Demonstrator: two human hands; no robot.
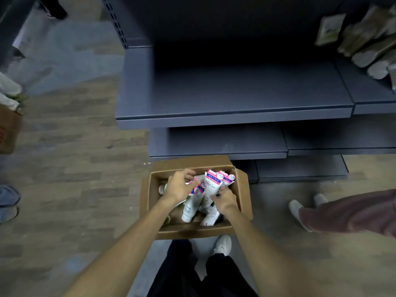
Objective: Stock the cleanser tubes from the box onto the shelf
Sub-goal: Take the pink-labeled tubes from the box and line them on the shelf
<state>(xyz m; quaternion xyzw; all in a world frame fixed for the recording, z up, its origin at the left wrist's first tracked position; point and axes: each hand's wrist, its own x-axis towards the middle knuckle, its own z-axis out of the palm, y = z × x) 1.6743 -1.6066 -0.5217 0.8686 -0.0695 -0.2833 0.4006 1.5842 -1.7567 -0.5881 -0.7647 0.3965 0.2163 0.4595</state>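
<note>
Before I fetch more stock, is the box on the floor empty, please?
No: white cleanser tubes still fill the box.

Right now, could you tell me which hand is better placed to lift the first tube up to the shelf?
Probably the right hand: it already grips an upright cleanser tube, with the shelf directly ahead. The left hand only curls over tubes in the box.

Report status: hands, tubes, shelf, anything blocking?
Both hands in the box: left hand and right hand each gripping cleanser tubes. Shelf holds none yet. Nothing blocking.
</note>
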